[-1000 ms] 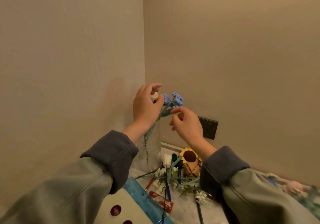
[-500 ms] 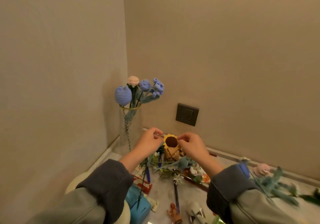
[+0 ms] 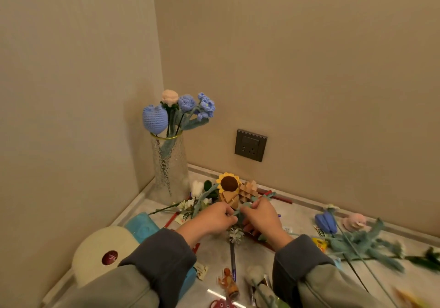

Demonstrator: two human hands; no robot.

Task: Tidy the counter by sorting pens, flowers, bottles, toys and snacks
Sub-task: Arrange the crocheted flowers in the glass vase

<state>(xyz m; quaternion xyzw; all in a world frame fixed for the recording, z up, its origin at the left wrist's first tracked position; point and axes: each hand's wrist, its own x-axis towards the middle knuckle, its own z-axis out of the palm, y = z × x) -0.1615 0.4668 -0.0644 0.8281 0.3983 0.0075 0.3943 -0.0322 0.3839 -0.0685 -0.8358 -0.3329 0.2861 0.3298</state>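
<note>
Down in the corner of the pale marble counter (image 3: 295, 217), the person's two hands meet over a heap of loose things. The left hand (image 3: 209, 219) has its fingertips drawn together in a pinch on a teal stem (image 3: 238, 212), and the right hand (image 3: 262, 217), just beside it, has its fingers curled round the same leafy stem, which rises from that hand towards the wall. Right behind the hands lies a sunflower (image 3: 229, 183) with a brown centre, with a wooden puzzle toy (image 3: 248, 191) touching its right side. To the left of these, a white tulip (image 3: 197, 188) lies near the foot of a ribbed glass vase (image 3: 169, 165), which stands upright in the corner and holds four crochet flowers (image 3: 187, 103): a blue tulip, a peach rose, a blue rose and a blue cluster. A dark wall socket (image 3: 250, 145) sits on the wall to the right of the vase. Further right on the counter, well apart from the hands, a blue tulip (image 3: 326, 222) and a pink flower (image 3: 354, 221) lie among long teal stalks, with a yellow snack packet (image 3: 320, 244) near them. Near the left sleeve rests a cream and blue plush toy (image 3: 102, 253). Between the sleeves a dark pen (image 3: 232, 260) points towards the hands, and a small orange figure (image 3: 229, 284) lies just below it.
</note>
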